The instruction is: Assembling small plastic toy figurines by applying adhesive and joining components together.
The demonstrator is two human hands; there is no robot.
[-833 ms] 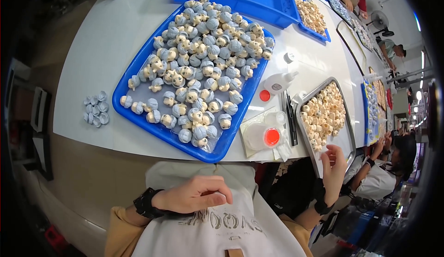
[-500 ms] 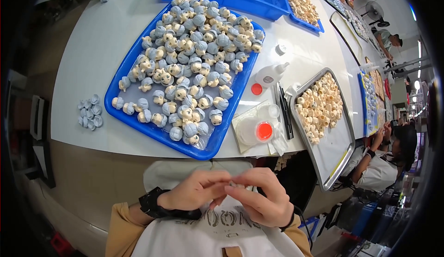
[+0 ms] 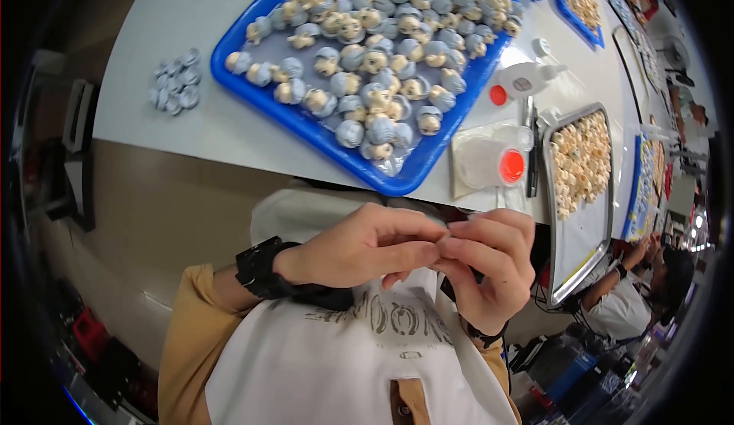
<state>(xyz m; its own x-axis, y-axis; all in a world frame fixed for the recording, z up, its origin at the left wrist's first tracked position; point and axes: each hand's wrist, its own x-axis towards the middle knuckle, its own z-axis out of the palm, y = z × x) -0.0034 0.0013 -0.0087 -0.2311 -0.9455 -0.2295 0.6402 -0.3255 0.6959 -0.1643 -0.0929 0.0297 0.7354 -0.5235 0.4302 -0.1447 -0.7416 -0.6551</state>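
My left hand [image 3: 359, 247] and my right hand [image 3: 493, 268] meet in front of my apron, below the table's front edge. The fingertips of both are pinched together and touch each other. Whatever they hold, if anything, is hidden between the fingers. Beyond them stands a blue tray [image 3: 321, 149] heaped with small doll heads [image 3: 375, 61] that have pale faces and blue-grey hair. To its left on the white table lies a small cluster of blue-grey hair pieces [image 3: 176, 81]. A metal tray [image 3: 573, 249] on the right holds many cream-coloured hollow face pieces [image 3: 582, 157].
Between the trays are a clear tub with an orange-red centre [image 3: 511, 166], a white squeeze bottle [image 3: 527, 78], an orange-red cap [image 3: 498, 94] and dark pens [image 3: 533, 157]. At the far right a co-worker [image 3: 623, 295] sits at the table, beside another blue tray [image 3: 636, 188].
My view has shifted, so the trays and table appear higher and further right. My hands stay together, their fingers slightly rearranged, with the right hand's fingers more curled.
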